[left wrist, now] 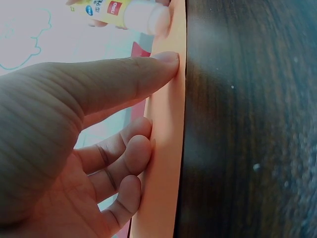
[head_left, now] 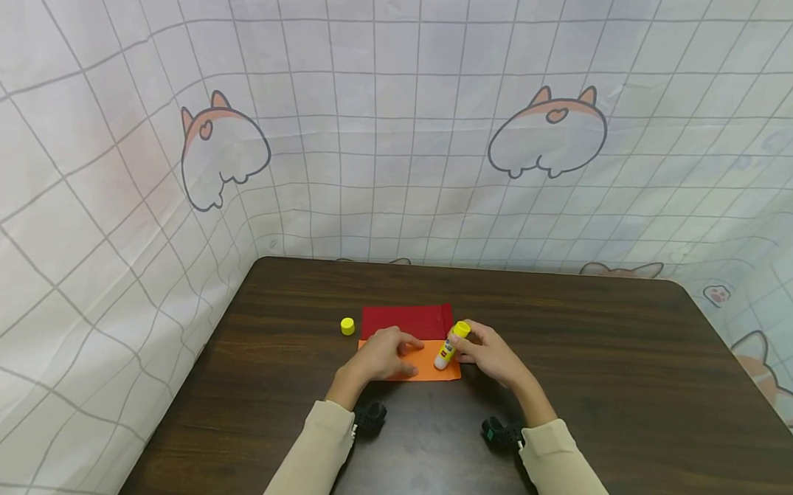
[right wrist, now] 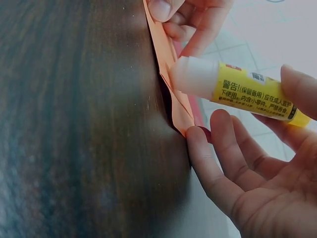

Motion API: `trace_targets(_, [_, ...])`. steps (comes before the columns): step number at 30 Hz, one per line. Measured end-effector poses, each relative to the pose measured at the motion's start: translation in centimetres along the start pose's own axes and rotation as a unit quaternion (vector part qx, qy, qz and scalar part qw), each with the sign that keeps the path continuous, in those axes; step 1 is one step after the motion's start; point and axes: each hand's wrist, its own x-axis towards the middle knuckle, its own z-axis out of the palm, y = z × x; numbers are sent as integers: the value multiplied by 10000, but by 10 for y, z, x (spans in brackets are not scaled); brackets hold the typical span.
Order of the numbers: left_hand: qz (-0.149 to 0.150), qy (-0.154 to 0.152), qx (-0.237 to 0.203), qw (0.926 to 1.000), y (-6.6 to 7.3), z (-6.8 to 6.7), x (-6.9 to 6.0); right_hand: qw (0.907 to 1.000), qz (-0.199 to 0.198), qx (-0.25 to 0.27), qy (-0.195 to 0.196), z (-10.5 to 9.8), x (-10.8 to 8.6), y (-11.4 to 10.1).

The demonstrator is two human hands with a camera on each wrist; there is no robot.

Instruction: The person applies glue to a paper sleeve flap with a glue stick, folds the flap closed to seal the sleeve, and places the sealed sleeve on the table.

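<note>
A pale checked curtain [head_left: 405,203] with cartoon animals hangs behind everything, well beyond the orange paper. Below it spreads the dark wood surface [head_left: 630,376], on which the orange paper [head_left: 426,359] lies lengthwise from left to right. The red paper [head_left: 406,320] lies along the far side of the orange paper; whether one overlaps the other I cannot tell. At its right end the orange paper bulges up a little off the surface along the near edge.

The left hand [head_left: 384,352] is over the left part of the orange paper, thumb and fingers spread apart, the thumb tip resting near the near edge and the other fingertips against the sheet. The right hand [head_left: 490,353] is at the right end of the orange paper, thumb and forefinger pinching the glue stick, with another fingertip touching the paper's right end.

The glue stick [head_left: 452,346] is above the right part of the orange paper, between the two hands, with the right hand nearer since it holds it. Its long axis slants: the white end points down and toward the paper's near edge, the yellow end up and away to the right. The white end is at the paper; actual contact is hard to judge. Smallest is the yellow cap [head_left: 347,326], standing apart just beyond the orange paper's left end
</note>
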Motion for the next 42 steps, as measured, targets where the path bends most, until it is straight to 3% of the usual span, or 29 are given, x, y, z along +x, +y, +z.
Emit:
trace_targets(16, [11,28,-17,10000,1,-1,-1,9998,114,-165,-4,0,-2,-2])
trace_targets(32, [32,9,-50,10000,0,-1,0,9985,23,-538,-14,0,-2,-1])
trace_targets(42, [37,29,-32,10000,0,1,-1,9987,-45,-514,-49,0,-2,0])
